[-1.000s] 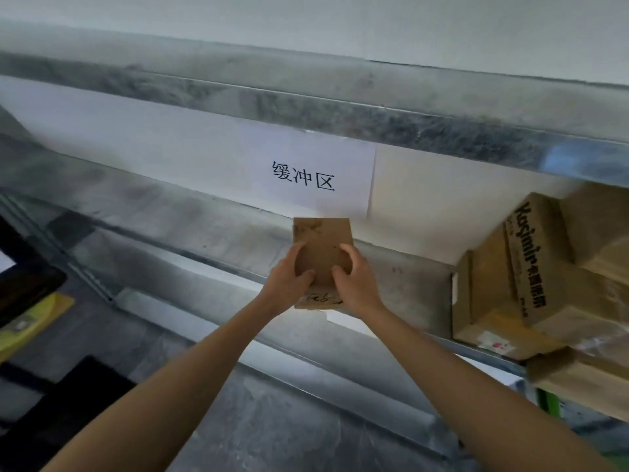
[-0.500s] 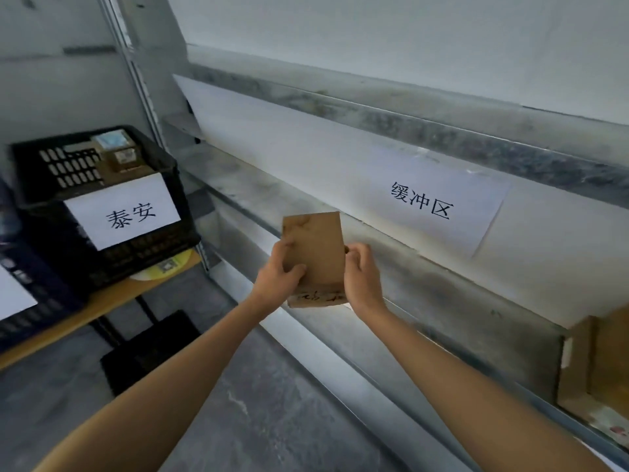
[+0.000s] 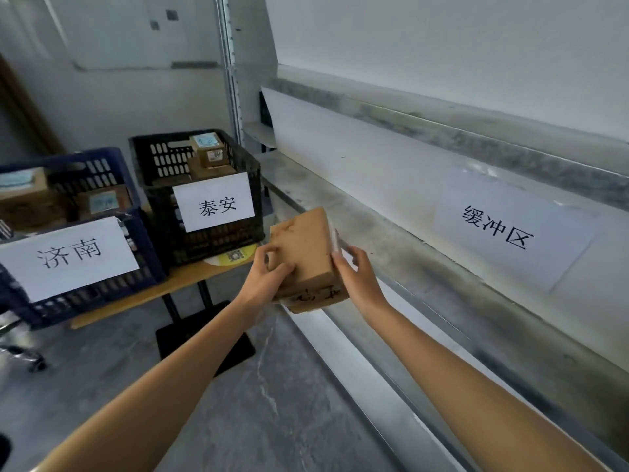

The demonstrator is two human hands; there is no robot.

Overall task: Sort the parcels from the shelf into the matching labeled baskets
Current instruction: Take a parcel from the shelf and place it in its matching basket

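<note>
A small brown cardboard parcel point(image 3: 308, 257) with dark handwriting on its near side is held in the air between both hands. My left hand point(image 3: 269, 274) grips its left side with thumb and fingers on top. My right hand point(image 3: 357, 277) holds its right edge. To the left stands a black basket point(image 3: 252, 212) with a white label 泰安 and several parcels inside. Further left is a blue basket point(image 3: 149, 267) labelled 济南, also holding parcels. The parcel hangs just right of the black basket, in front of the metal shelf point(image 3: 408, 267).
Both baskets sit on a low wooden table point(image 3: 190, 281) with a black foot point(image 3: 204, 349). A paper sign 缓冲区 point(image 3: 510, 229) hangs on the shelf's back. The shelf's front rail point(image 3: 391, 386) runs along my right. Grey floor point(image 3: 272, 403) lies below.
The view has swung left from the shelf toward the baskets. The parcel, still in both hands, has come away from the shelf and now hangs beside the black basket; the blue basket came into view.
</note>
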